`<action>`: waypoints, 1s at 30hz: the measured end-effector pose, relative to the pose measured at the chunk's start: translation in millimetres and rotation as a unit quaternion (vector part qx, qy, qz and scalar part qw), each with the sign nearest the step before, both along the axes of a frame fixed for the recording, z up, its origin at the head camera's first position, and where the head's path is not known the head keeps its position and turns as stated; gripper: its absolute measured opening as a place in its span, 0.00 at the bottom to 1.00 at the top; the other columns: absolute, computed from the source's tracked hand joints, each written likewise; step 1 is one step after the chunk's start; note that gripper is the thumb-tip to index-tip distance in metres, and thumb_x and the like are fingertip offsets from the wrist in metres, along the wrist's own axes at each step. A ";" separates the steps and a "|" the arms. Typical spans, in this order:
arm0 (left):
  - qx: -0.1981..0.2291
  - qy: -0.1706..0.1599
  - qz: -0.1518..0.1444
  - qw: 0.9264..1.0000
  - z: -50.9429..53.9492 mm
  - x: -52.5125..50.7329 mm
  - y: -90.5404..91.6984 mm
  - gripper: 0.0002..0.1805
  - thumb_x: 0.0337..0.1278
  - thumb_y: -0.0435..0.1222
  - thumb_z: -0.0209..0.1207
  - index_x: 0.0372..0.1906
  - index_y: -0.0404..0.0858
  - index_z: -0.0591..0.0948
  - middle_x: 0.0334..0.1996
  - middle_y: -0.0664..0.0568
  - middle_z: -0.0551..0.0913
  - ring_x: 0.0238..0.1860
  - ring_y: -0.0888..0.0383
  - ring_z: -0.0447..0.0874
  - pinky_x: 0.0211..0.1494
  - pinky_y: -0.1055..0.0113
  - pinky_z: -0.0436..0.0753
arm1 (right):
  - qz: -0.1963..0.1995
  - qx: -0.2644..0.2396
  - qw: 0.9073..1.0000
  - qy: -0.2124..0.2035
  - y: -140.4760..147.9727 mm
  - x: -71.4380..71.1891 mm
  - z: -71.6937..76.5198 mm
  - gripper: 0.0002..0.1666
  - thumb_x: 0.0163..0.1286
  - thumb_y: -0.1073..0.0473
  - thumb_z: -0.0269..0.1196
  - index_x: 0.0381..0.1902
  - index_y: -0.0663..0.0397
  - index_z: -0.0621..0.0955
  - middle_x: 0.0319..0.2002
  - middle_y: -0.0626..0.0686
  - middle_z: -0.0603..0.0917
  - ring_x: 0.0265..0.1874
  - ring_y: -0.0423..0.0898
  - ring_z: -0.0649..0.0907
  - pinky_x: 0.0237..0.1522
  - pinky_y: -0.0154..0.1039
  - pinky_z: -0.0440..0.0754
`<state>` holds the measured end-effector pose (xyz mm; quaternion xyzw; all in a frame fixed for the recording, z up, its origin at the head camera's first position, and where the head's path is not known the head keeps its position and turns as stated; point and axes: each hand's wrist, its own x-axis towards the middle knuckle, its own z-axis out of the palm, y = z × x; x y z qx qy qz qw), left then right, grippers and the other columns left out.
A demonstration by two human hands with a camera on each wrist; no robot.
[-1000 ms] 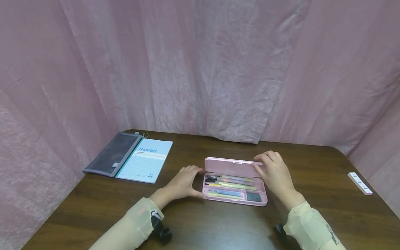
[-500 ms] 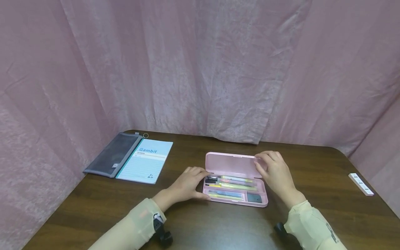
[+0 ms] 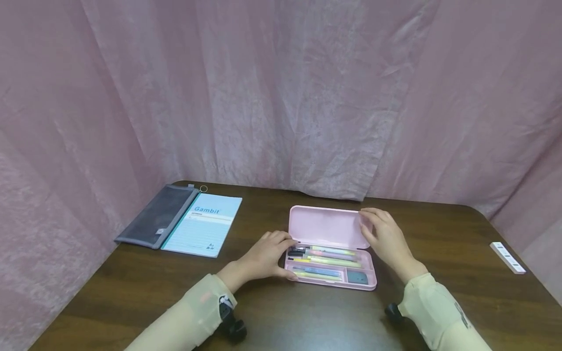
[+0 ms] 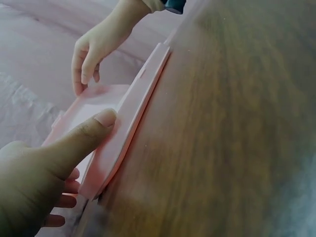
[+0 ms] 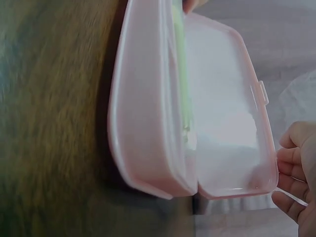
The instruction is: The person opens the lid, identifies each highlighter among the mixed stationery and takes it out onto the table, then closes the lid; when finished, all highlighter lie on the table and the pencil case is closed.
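A pink pencil case lies on the table with its lid raised at the back. Several pens and a dark grey block lie in its compartments. My left hand holds the case's left end, thumb at the front and fingers toward the back; in the left wrist view the thumb presses on the front wall. My right hand holds the lid's upper right corner between thumb and fingers. The right wrist view shows those fingers at the lid's edge, beside the clasp.
A light blue notebook lies at the left, against a grey mesh zip pouch. Toward the table's right edge lies a small white strip with dark marks. Pink curtains hang behind the wooden table.
The lid has swung up and back, from partly raised to more upright, with my right hand at its corner. My left hand has slid slightly right, farther over the case's left end.
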<state>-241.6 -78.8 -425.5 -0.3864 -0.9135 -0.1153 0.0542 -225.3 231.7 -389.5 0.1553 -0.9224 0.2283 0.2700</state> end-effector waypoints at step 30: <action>0.027 -0.091 -0.004 0.995 -3.7 -8.9 -2.8 0.53 0.34 0.67 0.67 0.68 0.47 0.68 0.70 0.48 0.63 0.72 0.50 0.60 0.72 0.53 0.68 | 0.045 0.005 0.983 -0.176 9.2 -31.9 -26.3 0.26 0.67 0.62 0.59 0.58 0.76 0.73 0.59 0.73 0.74 0.61 0.69 0.72 0.65 0.62 0.67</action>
